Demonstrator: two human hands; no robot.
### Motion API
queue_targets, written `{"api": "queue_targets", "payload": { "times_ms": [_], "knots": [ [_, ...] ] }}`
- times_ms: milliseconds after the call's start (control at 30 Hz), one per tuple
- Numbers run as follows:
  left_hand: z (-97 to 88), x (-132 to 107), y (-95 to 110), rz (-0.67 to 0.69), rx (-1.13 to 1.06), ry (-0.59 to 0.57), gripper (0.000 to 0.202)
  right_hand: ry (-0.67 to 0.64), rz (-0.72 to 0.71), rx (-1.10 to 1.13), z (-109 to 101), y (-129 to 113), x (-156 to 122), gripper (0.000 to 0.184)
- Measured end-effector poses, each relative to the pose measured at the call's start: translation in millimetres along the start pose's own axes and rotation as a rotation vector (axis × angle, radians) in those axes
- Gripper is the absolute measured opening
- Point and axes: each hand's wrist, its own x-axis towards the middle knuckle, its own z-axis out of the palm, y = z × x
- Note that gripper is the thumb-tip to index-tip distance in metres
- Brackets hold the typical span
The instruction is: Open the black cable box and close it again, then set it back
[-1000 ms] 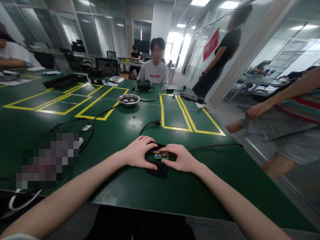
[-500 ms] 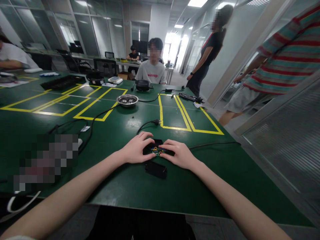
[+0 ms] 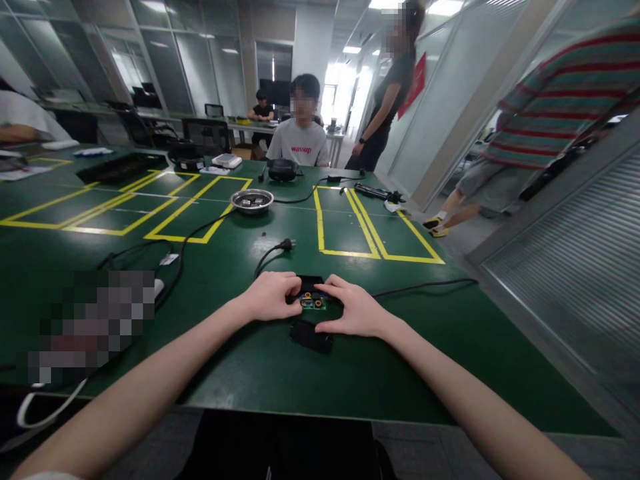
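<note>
My left hand (image 3: 273,297) and my right hand (image 3: 350,312) both grip a small black casing with a green circuit board (image 3: 313,301) in it, resting on the green table (image 3: 250,373). The fingers of both hands curl around its two ends. A loose black cover piece (image 3: 311,336) lies on the table just in front of the hands. A black power cord with a plug (image 3: 286,245) runs from behind the left hand; another black cable (image 3: 425,287) leads off to the right.
A metal bowl (image 3: 254,199) stands in the table's middle among yellow tape outlines (image 3: 345,227). A person in a grey shirt (image 3: 299,141) sits at the far side. Two people stand or walk in the aisle on the right (image 3: 545,120). Cables lie at left (image 3: 170,267).
Both hands with the casing have shifted slightly left and away; the plug slid left. The striped-shirt person walked further down the aisle. The view turned a little.
</note>
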Motion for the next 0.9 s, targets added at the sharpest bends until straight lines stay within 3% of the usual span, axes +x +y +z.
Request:
{"api": "queue_targets", "payload": {
  "times_ms": [133,300,600,900],
  "knots": [
    [-0.7,1,1,-0.025,0.026,-0.014,0.008,0.02,0.066,-0.035,1,-1,3,0.075],
    [-0.7,2,-2,-0.057,0.026,-0.024,0.02,0.063,0.109,-0.065,1,-3,5,0.06],
    [-3.1,1,-4,-0.067,-0.03,-0.073,0.025,0.013,0.074,-0.039,-1,-3,0,0.086],
    [-4.7,2,-5,-0.075,0.007,-0.092,0.025,0.021,0.183,-0.023,-3,-5,11,0.065]
  ]
}}
